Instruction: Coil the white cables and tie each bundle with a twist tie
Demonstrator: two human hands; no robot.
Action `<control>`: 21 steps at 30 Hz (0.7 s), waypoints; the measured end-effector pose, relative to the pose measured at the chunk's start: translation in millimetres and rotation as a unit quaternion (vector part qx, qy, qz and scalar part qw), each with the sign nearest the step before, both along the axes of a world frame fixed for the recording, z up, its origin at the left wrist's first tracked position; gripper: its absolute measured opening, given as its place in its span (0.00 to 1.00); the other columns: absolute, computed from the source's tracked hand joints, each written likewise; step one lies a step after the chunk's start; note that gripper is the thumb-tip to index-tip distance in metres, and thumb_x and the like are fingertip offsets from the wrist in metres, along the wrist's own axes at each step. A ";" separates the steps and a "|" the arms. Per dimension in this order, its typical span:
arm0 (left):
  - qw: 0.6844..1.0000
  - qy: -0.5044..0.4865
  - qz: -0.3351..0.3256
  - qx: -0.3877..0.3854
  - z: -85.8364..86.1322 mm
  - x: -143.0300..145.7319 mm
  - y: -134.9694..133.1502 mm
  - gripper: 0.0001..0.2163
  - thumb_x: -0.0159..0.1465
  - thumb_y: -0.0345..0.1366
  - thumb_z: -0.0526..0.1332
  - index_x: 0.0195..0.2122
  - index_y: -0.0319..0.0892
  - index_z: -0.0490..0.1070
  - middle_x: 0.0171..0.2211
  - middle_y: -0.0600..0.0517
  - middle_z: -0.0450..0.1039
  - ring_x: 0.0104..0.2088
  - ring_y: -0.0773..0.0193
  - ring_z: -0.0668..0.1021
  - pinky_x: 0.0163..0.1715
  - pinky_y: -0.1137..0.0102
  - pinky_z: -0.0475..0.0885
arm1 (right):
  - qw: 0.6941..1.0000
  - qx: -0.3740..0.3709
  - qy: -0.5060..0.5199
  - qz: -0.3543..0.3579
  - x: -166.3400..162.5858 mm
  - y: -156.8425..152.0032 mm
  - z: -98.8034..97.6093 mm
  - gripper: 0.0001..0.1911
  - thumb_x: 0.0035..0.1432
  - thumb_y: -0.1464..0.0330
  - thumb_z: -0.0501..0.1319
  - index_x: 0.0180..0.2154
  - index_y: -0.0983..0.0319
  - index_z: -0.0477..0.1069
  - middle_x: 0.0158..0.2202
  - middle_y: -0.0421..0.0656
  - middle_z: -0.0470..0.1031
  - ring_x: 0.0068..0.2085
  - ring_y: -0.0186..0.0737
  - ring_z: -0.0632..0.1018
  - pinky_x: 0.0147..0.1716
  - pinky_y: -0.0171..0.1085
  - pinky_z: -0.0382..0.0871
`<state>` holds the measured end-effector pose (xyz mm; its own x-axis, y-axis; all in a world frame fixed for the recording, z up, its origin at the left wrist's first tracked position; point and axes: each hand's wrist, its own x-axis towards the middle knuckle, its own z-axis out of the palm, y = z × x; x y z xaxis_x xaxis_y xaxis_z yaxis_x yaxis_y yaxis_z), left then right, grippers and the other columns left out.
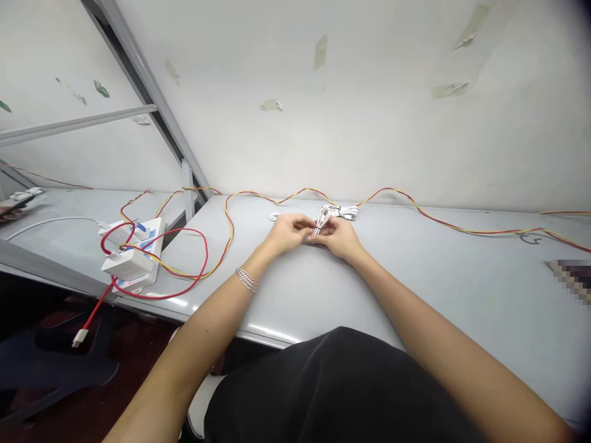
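Note:
Both my hands meet over the far middle of the grey table (415,289). My left hand (289,232) and my right hand (339,237) are closed, pinching a small coiled white cable (323,218) between their fingertips. The rest of that white cable lies bunched (347,212) just behind my hands, close to the wall. A silver bracelet (246,280) sits on my left wrist.
A twisted red and yellow wire (415,206) runs along the back of the table. At the left edge stands a white power strip (133,258) with a red cable (184,283) looped round it and hanging down. A metal frame post (152,92) slants up at the left.

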<state>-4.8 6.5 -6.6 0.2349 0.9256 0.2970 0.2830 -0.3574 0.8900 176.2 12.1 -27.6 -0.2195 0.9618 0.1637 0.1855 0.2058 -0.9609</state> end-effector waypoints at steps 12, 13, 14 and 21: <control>0.975 0.160 -0.034 0.151 11.8 -14.4 -2.8 0.06 0.59 0.26 0.67 0.33 0.41 0.83 0.33 0.48 0.82 0.30 0.63 0.78 0.35 0.68 0.72 | 0.997 0.024 -0.068 0.006 -3.3 -5.2 3.7 0.20 0.41 0.56 0.77 0.33 0.60 0.78 0.25 0.40 0.77 0.27 0.40 0.73 0.29 0.39 0.65; 0.973 0.165 -0.039 0.154 12.6 -15.1 -3.3 0.06 0.59 0.26 0.67 0.33 0.41 0.83 0.33 0.48 0.82 0.30 0.63 0.77 0.35 0.68 0.72 | 0.997 0.022 -0.070 0.004 -3.3 -5.8 4.3 0.20 0.41 0.56 0.76 0.33 0.60 0.78 0.25 0.39 0.76 0.27 0.39 0.72 0.29 0.39 0.64; 0.972 0.169 -0.043 0.157 13.4 -15.8 -3.8 0.05 0.59 0.27 0.67 0.33 0.41 0.83 0.33 0.48 0.82 0.29 0.63 0.77 0.34 0.67 0.71 | 0.997 0.019 -0.071 0.004 -3.4 -6.7 5.1 0.20 0.41 0.56 0.76 0.34 0.60 0.79 0.25 0.39 0.76 0.27 0.39 0.72 0.29 0.39 0.64; 0.975 0.161 -0.046 0.148 16.7 -15.7 -6.3 0.05 0.60 0.30 0.66 0.32 0.42 0.83 0.32 0.47 0.82 0.29 0.63 0.77 0.34 0.68 0.71 | 0.996 0.025 -0.089 0.010 -4.6 -11.0 9.5 0.20 0.43 0.56 0.76 0.34 0.61 0.79 0.25 0.38 0.75 0.27 0.37 0.71 0.28 0.38 0.64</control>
<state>-20.5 0.3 10.1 0.4380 0.7814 0.4445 0.4850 -0.6218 0.6150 171.6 1.1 -18.1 -0.2684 0.9485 0.1683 0.3474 0.2582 -0.9014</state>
